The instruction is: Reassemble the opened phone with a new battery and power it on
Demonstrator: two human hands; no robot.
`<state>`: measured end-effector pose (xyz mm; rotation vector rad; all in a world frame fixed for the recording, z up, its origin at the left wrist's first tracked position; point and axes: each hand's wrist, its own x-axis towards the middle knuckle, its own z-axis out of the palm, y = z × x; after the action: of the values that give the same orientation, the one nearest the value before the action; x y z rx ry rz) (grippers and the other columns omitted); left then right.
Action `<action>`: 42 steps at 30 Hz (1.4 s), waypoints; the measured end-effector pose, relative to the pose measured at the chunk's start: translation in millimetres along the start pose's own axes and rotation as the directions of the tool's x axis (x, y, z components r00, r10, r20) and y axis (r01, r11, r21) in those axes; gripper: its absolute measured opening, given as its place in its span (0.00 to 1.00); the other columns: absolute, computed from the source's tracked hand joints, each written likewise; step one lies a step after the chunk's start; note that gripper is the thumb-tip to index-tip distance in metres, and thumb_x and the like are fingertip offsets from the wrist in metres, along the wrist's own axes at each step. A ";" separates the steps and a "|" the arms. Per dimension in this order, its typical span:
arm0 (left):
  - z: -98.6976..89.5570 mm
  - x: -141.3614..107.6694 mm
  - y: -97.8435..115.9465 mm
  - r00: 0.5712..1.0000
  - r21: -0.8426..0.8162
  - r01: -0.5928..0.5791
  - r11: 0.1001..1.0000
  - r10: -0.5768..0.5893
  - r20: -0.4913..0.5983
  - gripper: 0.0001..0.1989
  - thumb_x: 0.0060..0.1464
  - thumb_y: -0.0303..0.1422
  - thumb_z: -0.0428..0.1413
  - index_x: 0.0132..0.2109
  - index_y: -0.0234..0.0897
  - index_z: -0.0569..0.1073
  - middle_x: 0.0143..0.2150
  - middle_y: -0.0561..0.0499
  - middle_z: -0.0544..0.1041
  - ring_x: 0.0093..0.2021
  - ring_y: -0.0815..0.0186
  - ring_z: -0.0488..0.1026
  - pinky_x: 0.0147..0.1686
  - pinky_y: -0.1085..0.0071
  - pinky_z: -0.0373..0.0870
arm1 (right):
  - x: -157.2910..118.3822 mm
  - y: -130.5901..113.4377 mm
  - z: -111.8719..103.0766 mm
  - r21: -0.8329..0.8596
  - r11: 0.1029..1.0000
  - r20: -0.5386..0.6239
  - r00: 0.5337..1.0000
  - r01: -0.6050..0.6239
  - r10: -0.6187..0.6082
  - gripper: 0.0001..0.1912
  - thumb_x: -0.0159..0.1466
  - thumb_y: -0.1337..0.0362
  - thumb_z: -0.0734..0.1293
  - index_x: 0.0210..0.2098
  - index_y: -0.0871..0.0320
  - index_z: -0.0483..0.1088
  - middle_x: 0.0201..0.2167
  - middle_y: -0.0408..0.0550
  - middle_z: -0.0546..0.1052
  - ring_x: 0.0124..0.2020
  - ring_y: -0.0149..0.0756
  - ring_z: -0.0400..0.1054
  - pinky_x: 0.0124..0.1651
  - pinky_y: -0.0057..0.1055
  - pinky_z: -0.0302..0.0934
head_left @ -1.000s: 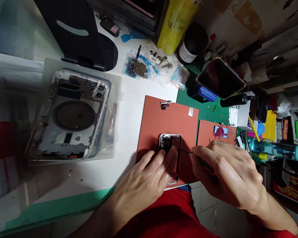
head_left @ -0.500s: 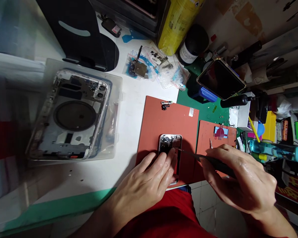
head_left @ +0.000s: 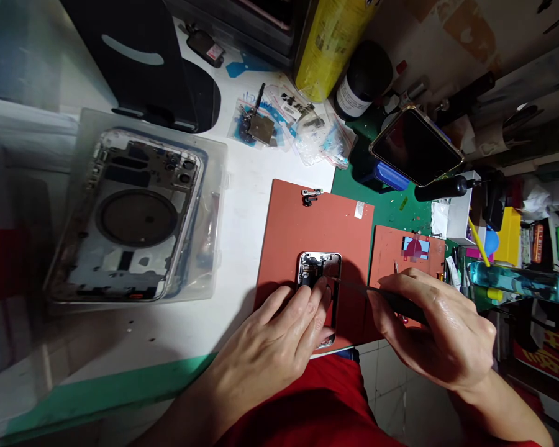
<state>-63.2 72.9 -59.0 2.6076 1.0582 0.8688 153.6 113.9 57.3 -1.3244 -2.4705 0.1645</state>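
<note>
An opened phone (head_left: 330, 266), its inner parts exposed, lies on a reddish-brown mat (head_left: 302, 233). My left hand (head_left: 284, 332) rests over its left and lower part, fingers bent together against it and thumb near the lower edge, so much of the phone is hidden. In my right hand (head_left: 440, 329) is a dark, slender pair of tweezers (head_left: 394, 300), pinched between thumb and fingers. Their thin tip reaches left to the phone's inside, beside my left fingertips; whether anything is in the tip I cannot tell. Small metal and black phone parts (head_left: 311, 197) lie farther up the mat.
A larger phone housing (head_left: 137, 217) sits on a clear plastic box (head_left: 217, 217) at left. Small bags of parts (head_left: 261, 127), a yellow can (head_left: 333, 49) and a black jar (head_left: 361, 81) stand behind. A propped phone (head_left: 417, 146) and a second mat (head_left: 386, 248) are at right.
My right hand has shifted slightly left, with the tweezers still pointing at the phone. My left hand and the phone stay almost in place.
</note>
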 end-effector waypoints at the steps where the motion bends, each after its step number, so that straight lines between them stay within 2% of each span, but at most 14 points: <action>1: 0.4 -0.3 -0.1 1.000 -0.001 -0.001 1.000 0.001 -0.002 0.13 0.71 0.32 0.58 0.52 0.25 0.81 0.53 0.37 0.85 0.54 0.52 0.77 0.57 0.55 0.69 | -0.2 0.4 -0.1 -0.002 1.000 0.005 1.000 0.002 -0.002 0.10 0.70 0.75 0.71 0.50 0.61 0.73 0.29 0.45 0.80 0.27 0.35 0.75 0.27 0.33 0.67; 10: 1.1 0.9 -1.0 1.000 0.003 0.004 1.000 -0.004 -0.011 0.12 0.71 0.30 0.57 0.52 0.25 0.81 0.53 0.37 0.85 0.54 0.53 0.76 0.55 0.56 0.70 | -4.3 2.2 -0.7 -0.002 0.999 0.029 0.999 0.034 -0.034 0.13 0.68 0.76 0.72 0.52 0.65 0.73 0.30 0.47 0.79 0.29 0.36 0.74 0.29 0.34 0.67; 15: -0.8 0.3 -1.9 1.000 0.001 -0.013 1.000 0.013 -0.005 0.10 0.68 0.24 0.55 0.43 0.30 0.82 0.51 0.39 0.85 0.54 0.53 0.75 0.56 0.57 0.70 | -4.4 2.6 -6.9 0.132 0.990 0.192 0.979 0.045 -0.070 0.20 0.68 0.79 0.68 0.59 0.69 0.70 0.40 0.55 0.80 0.36 0.40 0.71 0.38 0.39 0.70; 18: -1.6 -1.8 -2.3 0.999 -0.008 -0.025 1.000 0.026 0.023 0.10 0.64 0.21 0.55 0.42 0.31 0.82 0.53 0.39 0.84 0.58 0.52 0.74 0.60 0.55 0.68 | 2.2 1.7 -11.7 0.219 0.974 0.253 0.960 0.065 -0.121 0.23 0.67 0.81 0.66 0.61 0.71 0.68 0.44 0.59 0.78 0.40 0.42 0.70 0.42 0.41 0.69; 22: -1.3 -5.0 -1.8 0.998 -0.020 -0.010 1.000 0.011 0.054 0.07 0.61 0.23 0.58 0.39 0.34 0.82 0.54 0.39 0.84 0.58 0.52 0.74 0.61 0.56 0.68 | 13.4 0.0 -13.5 0.254 0.960 0.310 0.930 0.120 -0.199 0.22 0.67 0.81 0.65 0.60 0.73 0.68 0.43 0.59 0.77 0.41 0.43 0.67 0.44 0.42 0.68; 27: -0.6 -5.9 -1.5 0.999 -0.043 -0.006 0.999 0.008 0.042 0.06 0.62 0.25 0.60 0.37 0.37 0.81 0.54 0.41 0.84 0.60 0.52 0.73 0.62 0.55 0.67 | 19.8 -1.3 -9.7 0.042 0.968 0.202 0.946 0.248 -0.252 0.13 0.71 0.75 0.65 0.54 0.73 0.73 0.27 0.47 0.72 0.29 0.38 0.58 0.31 0.38 0.57; 31: -0.9 -4.8 -1.8 0.999 -0.039 -0.012 0.999 0.014 0.040 0.07 0.62 0.24 0.58 0.38 0.35 0.82 0.56 0.39 0.83 0.58 0.52 0.73 0.60 0.55 0.68 | 20.2 -2.0 -7.7 0.105 0.966 0.215 0.943 0.234 -0.252 0.14 0.69 0.77 0.65 0.54 0.74 0.72 0.33 0.53 0.76 0.33 0.40 0.63 0.36 0.39 0.61; 35: -1.1 -5.3 -1.5 0.999 -0.031 -0.010 0.999 0.011 0.032 0.08 0.62 0.24 0.60 0.35 0.36 0.81 0.56 0.39 0.83 0.59 0.52 0.73 0.61 0.55 0.68 | 20.6 -2.2 -7.8 0.026 0.971 0.183 0.953 0.239 -0.239 0.14 0.71 0.75 0.66 0.56 0.73 0.71 0.27 0.46 0.72 0.29 0.37 0.60 0.31 0.37 0.55; 37: -0.7 -5.8 -1.2 0.999 -0.023 -0.010 1.000 0.011 0.035 0.08 0.61 0.23 0.59 0.34 0.36 0.81 0.55 0.39 0.84 0.59 0.52 0.73 0.61 0.55 0.68 | 21.1 -2.1 -8.2 0.042 0.972 0.199 0.952 0.229 -0.233 0.15 0.71 0.75 0.65 0.56 0.73 0.71 0.29 0.48 0.73 0.30 0.37 0.60 0.32 0.37 0.56; 39: -0.3 -5.8 -1.1 1.000 -0.030 -0.010 0.999 0.011 0.029 0.07 0.61 0.23 0.59 0.36 0.36 0.81 0.54 0.40 0.84 0.59 0.52 0.73 0.61 0.55 0.68 | 21.4 -2.0 -8.2 0.057 0.970 0.212 0.947 0.235 -0.242 0.16 0.71 0.77 0.64 0.56 0.74 0.71 0.31 0.50 0.73 0.32 0.38 0.61 0.35 0.37 0.58; 42: 0.1 -4.8 -1.1 1.000 -0.046 -0.004 0.999 0.005 0.019 0.05 0.62 0.26 0.61 0.42 0.36 0.83 0.57 0.41 0.83 0.59 0.52 0.73 0.60 0.55 0.69 | 21.6 -2.0 -7.3 0.030 0.968 0.192 0.949 0.251 -0.252 0.14 0.71 0.77 0.64 0.56 0.75 0.72 0.28 0.47 0.71 0.30 0.37 0.60 0.33 0.37 0.58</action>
<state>-66.5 70.4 -61.6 2.5757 1.0158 0.8569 143.4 130.2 69.7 -1.0197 -2.7734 0.2485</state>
